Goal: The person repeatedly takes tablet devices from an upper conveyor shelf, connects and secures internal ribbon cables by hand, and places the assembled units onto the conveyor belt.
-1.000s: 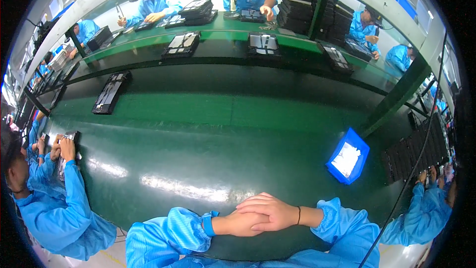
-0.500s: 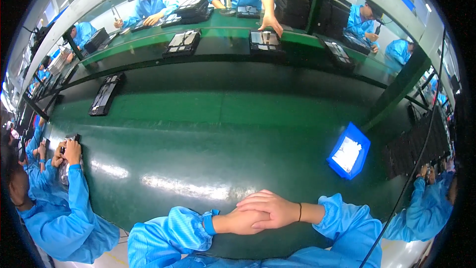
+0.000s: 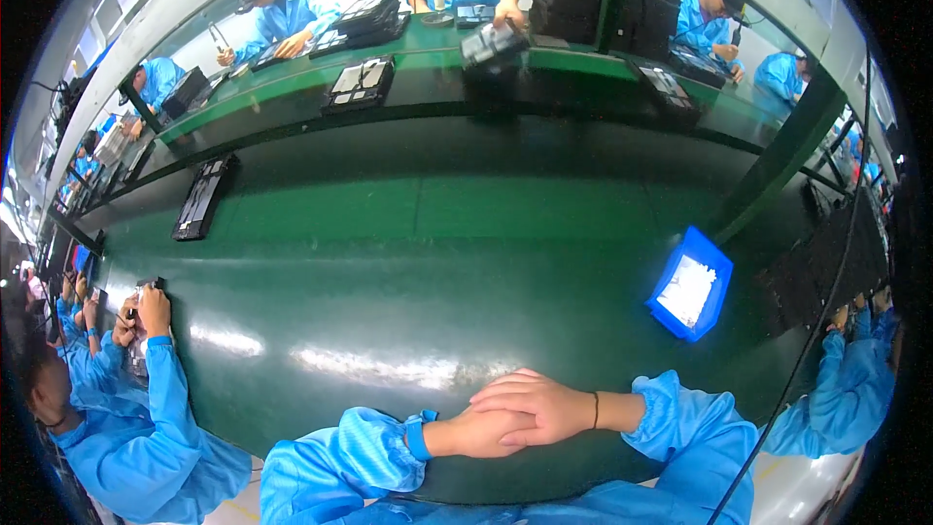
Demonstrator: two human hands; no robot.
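Note:
My right hand [image 3: 549,410] lies across the back of my left hand [image 3: 476,434] near the front edge of the green table [image 3: 408,306]. Its fingers fold over the left hand and its thumb rests against it, so it is closed on that hand. The left hand's fingers are hidden beneath, and whether they are curled or straight cannot be seen. A blue wristband [image 3: 418,437] circles my left wrist; a thin dark band [image 3: 596,410] is on my right one. The nearest loose object is a blue bin [image 3: 716,306] with small white pieces, off to the right.
A black tray-like device [image 3: 204,196] lies at the far left. Beyond, a raised shelf carries another device [image 3: 358,85], and a person's hand [image 3: 508,15] holds one. Co-workers sit at both sides. A dark cable [image 3: 826,311] hangs at right; a green post [image 3: 777,165] stands behind the bin.
The person across has lifted a device off the shelf and drawn it back to the left, blurred by motion. My hands stay clasped; the whole view has shifted slightly.

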